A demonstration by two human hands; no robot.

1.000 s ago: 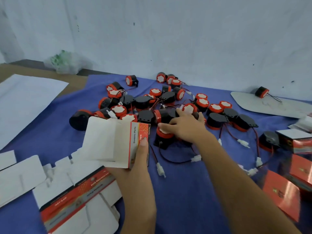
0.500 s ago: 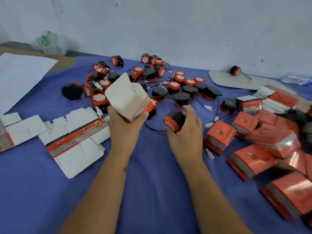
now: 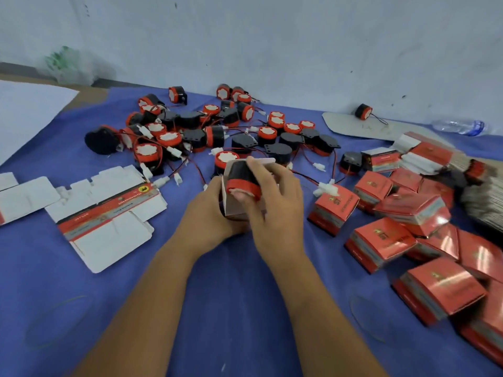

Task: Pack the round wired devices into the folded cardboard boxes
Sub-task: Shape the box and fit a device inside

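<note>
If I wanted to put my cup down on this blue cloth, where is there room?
The near cloth is bare on both sides of the forearms, between the flat cardboard on the left and the red boxes on the right. It is crowded farther back, where the round devices and their wires lie tangled.

You have one head-worn wide-angle view, looking forward and down from close above the tabletop point(image 3: 217, 308), toward the wall point(image 3: 299, 50) at its far edge.

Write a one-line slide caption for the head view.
Right hand sets a round wired device into the folded box held by the left hand, loose devices behind.
</note>
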